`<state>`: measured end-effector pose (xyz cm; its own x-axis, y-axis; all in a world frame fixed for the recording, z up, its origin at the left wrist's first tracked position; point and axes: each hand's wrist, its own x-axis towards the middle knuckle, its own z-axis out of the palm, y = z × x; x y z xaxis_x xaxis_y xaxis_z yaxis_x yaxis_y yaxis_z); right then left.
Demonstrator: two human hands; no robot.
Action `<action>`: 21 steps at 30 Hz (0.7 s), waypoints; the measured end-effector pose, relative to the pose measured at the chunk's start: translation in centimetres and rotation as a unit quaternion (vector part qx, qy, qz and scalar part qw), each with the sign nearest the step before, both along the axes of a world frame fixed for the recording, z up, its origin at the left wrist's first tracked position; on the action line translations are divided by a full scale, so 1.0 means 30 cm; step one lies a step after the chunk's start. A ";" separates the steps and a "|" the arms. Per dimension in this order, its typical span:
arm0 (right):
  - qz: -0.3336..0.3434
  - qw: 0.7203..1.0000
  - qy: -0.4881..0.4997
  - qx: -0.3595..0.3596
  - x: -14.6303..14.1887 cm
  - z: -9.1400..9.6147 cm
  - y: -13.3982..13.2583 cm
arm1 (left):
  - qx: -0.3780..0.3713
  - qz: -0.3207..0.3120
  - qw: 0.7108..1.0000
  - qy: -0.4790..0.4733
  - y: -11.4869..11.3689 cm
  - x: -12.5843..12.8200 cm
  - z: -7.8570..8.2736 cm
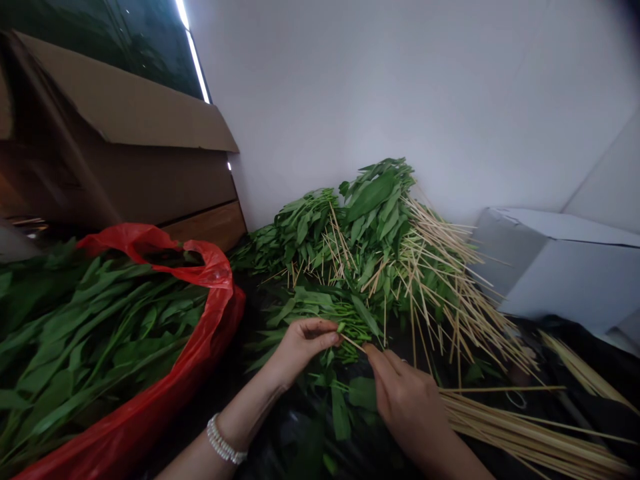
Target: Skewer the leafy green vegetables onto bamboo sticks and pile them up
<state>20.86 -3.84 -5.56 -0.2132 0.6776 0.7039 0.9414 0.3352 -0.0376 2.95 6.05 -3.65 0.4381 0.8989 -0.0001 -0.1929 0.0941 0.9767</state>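
Observation:
My left hand (299, 348), with a beaded bracelet at the wrist, pinches a small rolled green leaf or stem (341, 328) between thumb and fingertips. A thin bamboo skewer (354, 343) runs from that green piece to my right hand (407, 393), whose fingers are closed around it. Just beyond both hands lies a small pile of loose leafy greens (320, 303) with cut stems. More leaves (341, 410) hang or lie below my hands on a black sheet. To the right, a bundle of bare bamboo skewers (530, 430) is spread beside my right forearm.
Leafy greens on skewers (380, 200) are heaped against the white wall (375, 80), their sticks (465, 313) pointing right. At left, a red plastic bag (225, 293) holds many greens. A cardboard box (165, 173) stands behind it, and a white box (565, 267) at right.

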 end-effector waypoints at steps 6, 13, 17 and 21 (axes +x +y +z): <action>0.006 1.000 0.000 0.006 -0.012 -0.006 -0.006 | -0.016 -0.026 0.999 -0.021 -0.001 0.004 -0.010; 0.006 1.000 0.002 0.000 -0.024 -0.021 -0.007 | -0.020 -0.047 0.999 -0.021 -0.001 0.004 -0.021; 0.011 1.000 0.007 -0.002 -0.040 -0.033 -0.006 | -0.009 -0.083 0.997 0.000 -0.014 0.016 -0.033; 0.034 0.999 0.022 -0.007 -0.052 -0.031 -0.001 | 0.006 -0.136 0.990 0.018 -0.022 0.020 -0.037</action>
<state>19.32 -3.88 -6.48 -0.2282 0.6726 0.7040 0.9142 0.3968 -0.0827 3.55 5.39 -4.75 0.6643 0.7474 -0.0106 -0.1263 0.1262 0.9839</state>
